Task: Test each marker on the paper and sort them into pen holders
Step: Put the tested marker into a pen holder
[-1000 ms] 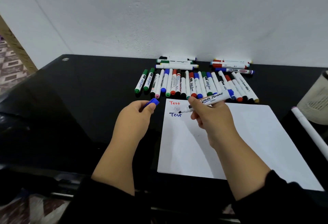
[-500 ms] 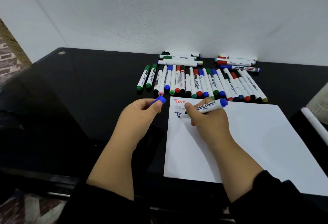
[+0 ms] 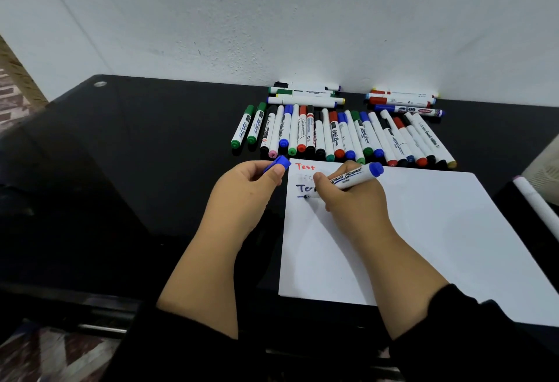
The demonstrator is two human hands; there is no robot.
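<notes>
Two hands at work here. The right hand (image 3: 348,197) has its grip clamped on the blue marker (image 3: 352,178), fingers curled round the barrel low near the nib, the nib on the paper (image 3: 423,230) at the end of a short blue stroke, just under a dark "Te" and a red "Test". The marker leans up and to the right, its blue end pointing at the row. The left hand (image 3: 251,182) pinches the blue cap (image 3: 276,164) between thumb and fingers, hovering just off the paper's left edge above the bench (image 3: 121,170).

The risks, I'd say: nothing pins the paper, so a hard stroke could drag the sheet across the glossy bench; the right hand lies over fresh ink and could smear it; and an uncapped marker set down carelessly could mark the bench.

Both forearms reach forward, wrists low, the right one bent inward over the sheet. Beyond lies a long row of markers (image 3: 332,136), capped, with two smaller stacks near the wall. At the far right edge something pale shows; whether it is a holder I cannot tell.
</notes>
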